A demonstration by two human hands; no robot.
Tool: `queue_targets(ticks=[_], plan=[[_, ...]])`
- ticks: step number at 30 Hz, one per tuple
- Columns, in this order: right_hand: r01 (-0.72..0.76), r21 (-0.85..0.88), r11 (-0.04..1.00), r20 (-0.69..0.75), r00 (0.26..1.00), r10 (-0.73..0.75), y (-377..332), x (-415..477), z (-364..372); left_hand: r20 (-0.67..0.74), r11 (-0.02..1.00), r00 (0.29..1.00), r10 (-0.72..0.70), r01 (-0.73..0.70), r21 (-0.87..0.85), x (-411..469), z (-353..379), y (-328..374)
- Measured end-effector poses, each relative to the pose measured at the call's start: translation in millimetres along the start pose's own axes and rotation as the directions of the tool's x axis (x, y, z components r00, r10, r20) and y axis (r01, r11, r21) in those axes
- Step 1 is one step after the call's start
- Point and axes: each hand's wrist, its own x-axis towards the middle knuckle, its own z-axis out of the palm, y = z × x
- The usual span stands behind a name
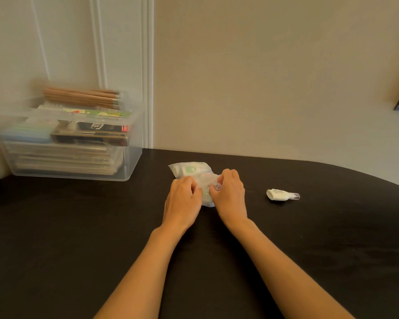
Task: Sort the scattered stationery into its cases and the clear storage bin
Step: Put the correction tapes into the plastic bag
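- While both hands meet on the dark table (78, 226), I see my left hand (182, 201) and right hand (230, 194) pinching a small clear pouch (189, 170) with curled fingers.
- Its far end, showing pale green contents, sticks out just beyond my knuckles.
- Off to the right hand's side lies a white correction tape (281, 195), apart from it.
- Far left of my left hand stands the clear bin (134, 157), with pencils (81, 97) on top of its contents.
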Motion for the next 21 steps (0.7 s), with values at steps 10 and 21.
queue_targets(ticks=[10, 21], plan=[[-0.005, 0.337, 0.941, 0.163, 0.985, -0.053, 12, -4, -9, -0.059, 0.999, 0.998, 0.031, -0.031, -0.009, -1, -5, 3], [-0.119, 0.344, 0.932, 0.147, 0.987, 0.071, 33, -2, -10, -0.072, 0.956, 0.995, -0.066, 0.084, 0.280, 3, 2, 4]])
